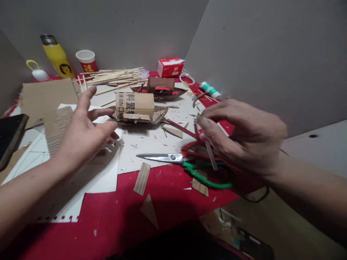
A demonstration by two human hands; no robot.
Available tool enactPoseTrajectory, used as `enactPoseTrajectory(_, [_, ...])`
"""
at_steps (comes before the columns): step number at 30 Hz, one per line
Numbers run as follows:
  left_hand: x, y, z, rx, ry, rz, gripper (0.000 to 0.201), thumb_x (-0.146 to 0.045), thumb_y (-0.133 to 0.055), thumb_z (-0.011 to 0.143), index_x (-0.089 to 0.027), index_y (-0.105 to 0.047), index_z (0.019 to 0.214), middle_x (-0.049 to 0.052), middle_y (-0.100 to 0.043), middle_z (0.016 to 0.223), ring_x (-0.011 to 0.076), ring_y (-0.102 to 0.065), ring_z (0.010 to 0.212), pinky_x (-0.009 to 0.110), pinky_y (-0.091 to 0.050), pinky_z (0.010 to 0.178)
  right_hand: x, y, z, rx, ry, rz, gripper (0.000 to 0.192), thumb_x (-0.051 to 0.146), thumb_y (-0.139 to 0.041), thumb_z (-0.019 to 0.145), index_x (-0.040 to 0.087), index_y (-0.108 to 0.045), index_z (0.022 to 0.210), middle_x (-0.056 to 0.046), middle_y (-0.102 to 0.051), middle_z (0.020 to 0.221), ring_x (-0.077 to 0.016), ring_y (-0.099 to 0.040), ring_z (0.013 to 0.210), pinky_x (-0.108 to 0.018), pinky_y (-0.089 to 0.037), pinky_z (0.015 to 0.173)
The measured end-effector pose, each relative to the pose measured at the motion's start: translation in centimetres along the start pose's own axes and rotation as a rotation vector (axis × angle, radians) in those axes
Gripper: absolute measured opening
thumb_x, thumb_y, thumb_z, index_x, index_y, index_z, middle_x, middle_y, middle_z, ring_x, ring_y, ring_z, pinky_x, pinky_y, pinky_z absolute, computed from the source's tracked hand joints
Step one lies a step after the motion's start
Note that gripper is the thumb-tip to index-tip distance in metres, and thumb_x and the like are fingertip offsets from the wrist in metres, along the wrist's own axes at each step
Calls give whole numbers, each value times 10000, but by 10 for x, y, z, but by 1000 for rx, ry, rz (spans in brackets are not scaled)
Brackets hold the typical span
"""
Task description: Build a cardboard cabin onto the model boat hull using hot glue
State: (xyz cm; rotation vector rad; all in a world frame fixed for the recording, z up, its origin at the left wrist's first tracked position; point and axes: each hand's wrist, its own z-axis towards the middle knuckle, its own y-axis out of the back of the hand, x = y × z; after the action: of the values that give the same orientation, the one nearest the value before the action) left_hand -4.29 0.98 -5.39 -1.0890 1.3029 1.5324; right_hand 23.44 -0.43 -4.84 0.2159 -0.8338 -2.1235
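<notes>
My left hand [89, 124], fingers spread, is at the left end of a cardboard model boat [138, 106]; whether the fingertips touch it I cannot tell. The boat has a curved brown canopy with printed characters and ridged ends. At the right, my right hand [238, 133] is closed on a small pink piece with a slim translucent tube [211, 153] pointing down from it; its exact kind is unclear. Below that hand lie scissors [173, 158] with red and green handles, blades pointing left.
Behind stand a darker model boat [162, 88], a heap of wooden sticks [116, 77], a paper cup [86, 61], a yellow bottle [55, 56] and a red box [170, 67]. Cardboard scraps [142, 178] and white paper [103, 177] lie on the red cloth [108, 216]. A dark phone-like device [11, 137] is leftmost.
</notes>
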Motion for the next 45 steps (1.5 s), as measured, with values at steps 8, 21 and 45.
enactPoseTrajectory(8, [3,-12,-11,-76,46,-131,411,-109,-718,665,-183,-528,1022,129,-626,1271,101,-634,464,216,-475,374,1,-36,30,230,-725,591,65,189,-614,865,181,-583,809,-1,-628,632,-113,-571,488,-219,-438,390])
enactPoseTrajectory(21, [5,-10,27,220,135,-127,254,-172,-711,640,-159,-649,886,6,-669,572,143,-661,485,158,-435,396,14,-31,24,519,-895,737,371,173,-493,941,168,-470,571,47,-502,435,-41,-423,305,-168,-304,307])
enactPoseTrajectory(45, [-40,-1,15,-56,124,-274,177,-51,-691,599,-136,-570,695,-30,-606,577,85,-609,457,146,-475,403,22,5,-17,322,-524,677,398,370,-448,947,199,-373,595,62,-350,537,-81,-336,511,-248,-312,558])
